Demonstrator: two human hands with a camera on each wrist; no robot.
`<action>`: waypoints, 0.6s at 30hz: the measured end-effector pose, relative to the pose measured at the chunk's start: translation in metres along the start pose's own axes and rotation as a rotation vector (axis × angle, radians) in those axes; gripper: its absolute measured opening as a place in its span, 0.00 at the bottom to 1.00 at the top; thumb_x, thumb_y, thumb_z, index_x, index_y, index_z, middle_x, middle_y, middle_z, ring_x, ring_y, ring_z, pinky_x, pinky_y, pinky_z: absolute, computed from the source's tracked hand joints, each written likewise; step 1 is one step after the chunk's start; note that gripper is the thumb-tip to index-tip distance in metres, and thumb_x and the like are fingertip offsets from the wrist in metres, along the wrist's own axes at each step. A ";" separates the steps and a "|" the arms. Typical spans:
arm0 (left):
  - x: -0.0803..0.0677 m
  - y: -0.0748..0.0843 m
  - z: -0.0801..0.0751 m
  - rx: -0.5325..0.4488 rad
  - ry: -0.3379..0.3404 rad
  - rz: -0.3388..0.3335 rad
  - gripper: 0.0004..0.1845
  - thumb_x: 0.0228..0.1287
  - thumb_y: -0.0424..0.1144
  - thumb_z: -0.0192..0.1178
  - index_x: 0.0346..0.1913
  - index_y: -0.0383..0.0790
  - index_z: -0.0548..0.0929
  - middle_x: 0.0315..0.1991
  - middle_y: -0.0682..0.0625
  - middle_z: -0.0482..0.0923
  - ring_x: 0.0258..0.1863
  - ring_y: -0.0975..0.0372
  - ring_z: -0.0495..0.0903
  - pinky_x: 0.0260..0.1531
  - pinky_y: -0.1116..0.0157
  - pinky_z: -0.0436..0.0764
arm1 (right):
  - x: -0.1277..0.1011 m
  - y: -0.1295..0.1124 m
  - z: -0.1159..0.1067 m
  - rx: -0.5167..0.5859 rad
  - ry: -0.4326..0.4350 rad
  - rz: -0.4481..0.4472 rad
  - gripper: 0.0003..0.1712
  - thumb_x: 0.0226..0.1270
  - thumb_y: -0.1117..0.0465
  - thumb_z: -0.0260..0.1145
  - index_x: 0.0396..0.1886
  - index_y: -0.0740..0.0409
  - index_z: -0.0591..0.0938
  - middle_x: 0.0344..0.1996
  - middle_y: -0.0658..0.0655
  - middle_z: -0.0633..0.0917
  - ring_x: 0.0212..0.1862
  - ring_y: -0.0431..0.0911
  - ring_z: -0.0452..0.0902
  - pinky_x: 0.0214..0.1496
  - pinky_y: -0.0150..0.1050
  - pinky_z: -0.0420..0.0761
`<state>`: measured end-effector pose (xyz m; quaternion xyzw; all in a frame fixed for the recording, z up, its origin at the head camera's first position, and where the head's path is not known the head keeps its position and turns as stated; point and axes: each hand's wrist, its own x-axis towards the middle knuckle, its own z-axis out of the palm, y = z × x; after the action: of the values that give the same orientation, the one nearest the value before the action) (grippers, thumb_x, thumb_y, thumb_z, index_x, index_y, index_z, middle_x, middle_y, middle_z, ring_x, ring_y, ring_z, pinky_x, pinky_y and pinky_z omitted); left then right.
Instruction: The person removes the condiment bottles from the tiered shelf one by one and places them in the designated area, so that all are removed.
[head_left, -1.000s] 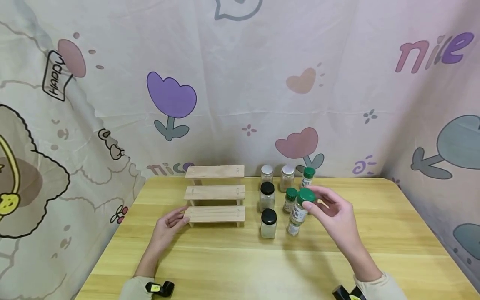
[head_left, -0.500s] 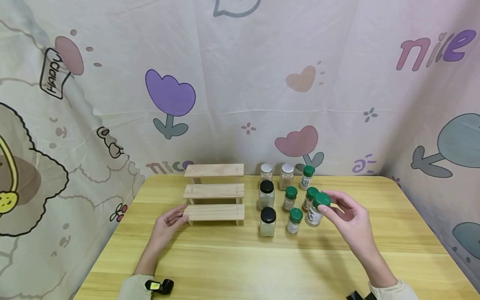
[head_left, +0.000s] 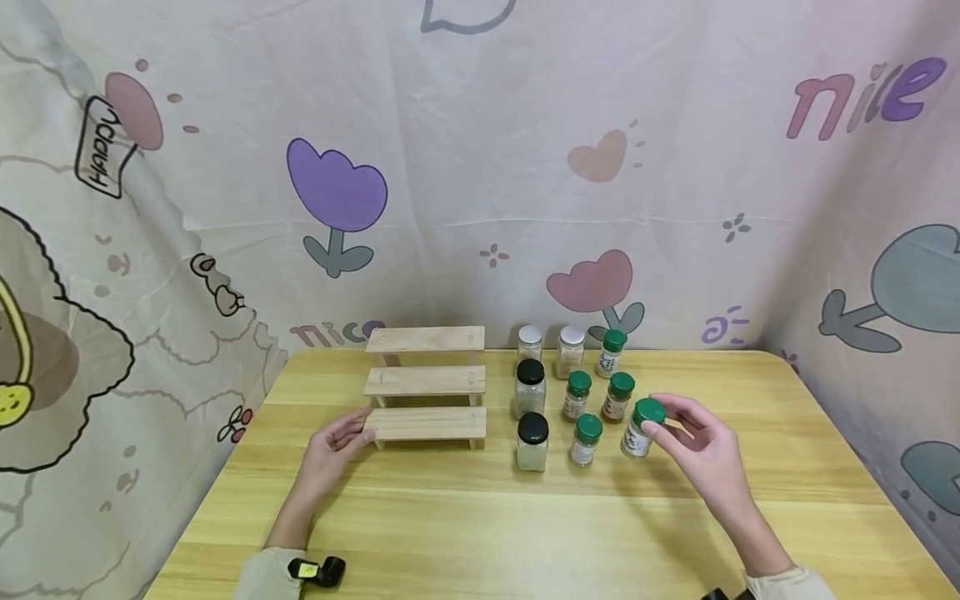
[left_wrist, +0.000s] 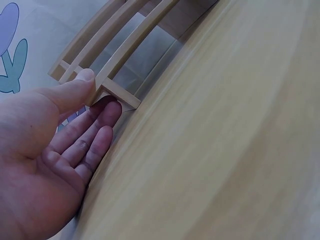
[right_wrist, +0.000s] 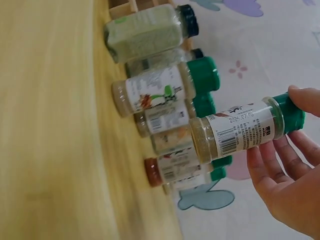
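The left hand (head_left: 330, 450) lies with relaxed fingers touching the rack's (head_left: 425, 423) lowest step. The right hand (head_left: 701, 450) pinches a green-capped jar (head_left: 641, 427) by its lid, just above the table (head_left: 480, 533), right of the other jars (head_left: 558, 392).

Cartoon-printed curtain (head_left: 480, 167) behind wooden table (head_left: 525, 533).

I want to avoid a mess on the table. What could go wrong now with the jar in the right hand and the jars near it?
1. The right hand pinches the green-capped jar only by its cap, just above the table; the hold looks light, so it might slip or tip.
2. Another green-capped jar stands close to its left; a sideways move could knock it over.
3. The left hand only touches the wooden rack, which might slide if pushed.
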<state>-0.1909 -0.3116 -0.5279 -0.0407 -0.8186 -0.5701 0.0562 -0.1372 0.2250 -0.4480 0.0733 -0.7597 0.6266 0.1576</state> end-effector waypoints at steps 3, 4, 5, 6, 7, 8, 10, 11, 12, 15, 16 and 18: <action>0.000 0.001 0.000 -0.013 -0.003 -0.006 0.25 0.73 0.39 0.66 0.68 0.35 0.78 0.58 0.34 0.82 0.50 0.72 0.82 0.47 0.75 0.82 | 0.002 0.009 -0.001 -0.031 -0.012 0.010 0.22 0.66 0.71 0.73 0.59 0.70 0.80 0.53 0.53 0.84 0.54 0.40 0.80 0.57 0.29 0.80; -0.001 0.002 0.000 -0.016 -0.003 -0.006 0.25 0.73 0.39 0.66 0.68 0.35 0.78 0.58 0.34 0.82 0.50 0.72 0.81 0.47 0.75 0.82 | 0.002 0.012 -0.001 -0.045 -0.015 0.012 0.22 0.65 0.70 0.74 0.58 0.70 0.80 0.52 0.52 0.84 0.54 0.40 0.80 0.57 0.29 0.80; -0.001 0.002 0.001 -0.020 -0.002 -0.003 0.25 0.72 0.39 0.66 0.68 0.34 0.78 0.58 0.34 0.82 0.50 0.72 0.81 0.47 0.75 0.82 | 0.002 0.015 -0.001 -0.056 -0.018 0.015 0.22 0.65 0.70 0.74 0.58 0.70 0.81 0.52 0.52 0.84 0.54 0.39 0.80 0.57 0.29 0.80; -0.001 0.002 0.001 -0.021 -0.004 -0.001 0.25 0.73 0.39 0.66 0.69 0.34 0.78 0.58 0.34 0.82 0.50 0.72 0.81 0.47 0.75 0.82 | 0.002 0.017 -0.001 -0.060 -0.021 0.019 0.23 0.65 0.70 0.74 0.58 0.69 0.81 0.52 0.52 0.84 0.54 0.39 0.80 0.57 0.29 0.80; -0.001 0.002 0.001 -0.020 -0.006 0.001 0.25 0.73 0.39 0.66 0.69 0.35 0.78 0.58 0.34 0.81 0.51 0.72 0.81 0.47 0.75 0.81 | 0.002 0.019 -0.001 -0.062 -0.024 0.021 0.23 0.65 0.69 0.74 0.58 0.69 0.81 0.52 0.51 0.84 0.54 0.38 0.80 0.56 0.29 0.81; -0.002 0.002 0.001 -0.022 -0.006 0.003 0.25 0.73 0.39 0.66 0.69 0.35 0.78 0.59 0.34 0.81 0.51 0.72 0.81 0.48 0.76 0.81 | 0.002 0.021 0.000 -0.065 -0.027 0.023 0.23 0.65 0.69 0.74 0.58 0.69 0.81 0.52 0.51 0.84 0.54 0.38 0.80 0.56 0.29 0.81; -0.002 0.002 0.001 -0.020 -0.005 0.009 0.25 0.73 0.39 0.65 0.69 0.34 0.77 0.59 0.34 0.81 0.51 0.73 0.80 0.48 0.76 0.81 | 0.002 0.024 0.001 -0.064 -0.032 0.027 0.23 0.65 0.69 0.74 0.58 0.69 0.81 0.52 0.51 0.84 0.54 0.37 0.80 0.56 0.30 0.81; -0.002 0.002 0.001 -0.020 -0.007 0.009 0.25 0.73 0.38 0.65 0.69 0.34 0.77 0.59 0.33 0.81 0.51 0.73 0.80 0.48 0.76 0.81 | 0.002 0.026 0.002 -0.060 -0.036 0.030 0.23 0.65 0.69 0.74 0.58 0.70 0.81 0.52 0.51 0.84 0.54 0.37 0.80 0.55 0.29 0.81; -0.001 0.002 0.001 -0.019 -0.008 0.008 0.25 0.73 0.38 0.65 0.69 0.34 0.77 0.58 0.33 0.81 0.50 0.73 0.80 0.47 0.76 0.81 | 0.001 0.027 0.002 -0.059 -0.039 0.031 0.23 0.65 0.69 0.74 0.58 0.70 0.80 0.52 0.51 0.84 0.54 0.36 0.80 0.55 0.29 0.81; -0.001 0.001 0.000 -0.016 -0.011 0.010 0.25 0.73 0.38 0.65 0.69 0.34 0.77 0.58 0.33 0.81 0.49 0.73 0.81 0.47 0.75 0.82 | 0.001 0.030 0.003 -0.060 -0.046 0.036 0.23 0.66 0.68 0.74 0.58 0.69 0.81 0.52 0.53 0.84 0.54 0.35 0.80 0.54 0.28 0.81; -0.001 0.001 0.000 -0.018 -0.010 0.011 0.25 0.73 0.38 0.65 0.69 0.34 0.77 0.57 0.32 0.82 0.49 0.72 0.82 0.46 0.75 0.82 | 0.001 0.031 0.004 -0.060 -0.048 0.037 0.23 0.66 0.67 0.74 0.58 0.69 0.81 0.53 0.54 0.84 0.54 0.35 0.80 0.54 0.28 0.81; -0.001 0.000 0.000 -0.017 -0.009 0.021 0.25 0.74 0.38 0.65 0.69 0.33 0.77 0.57 0.32 0.82 0.49 0.72 0.82 0.47 0.74 0.82 | 0.000 0.032 0.004 -0.064 -0.052 0.041 0.23 0.66 0.67 0.74 0.58 0.68 0.81 0.54 0.57 0.84 0.54 0.34 0.80 0.54 0.28 0.81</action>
<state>-0.1903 -0.3120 -0.5284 -0.0524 -0.8135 -0.5762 0.0582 -0.1480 0.2282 -0.4787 0.0689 -0.7844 0.6031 0.1273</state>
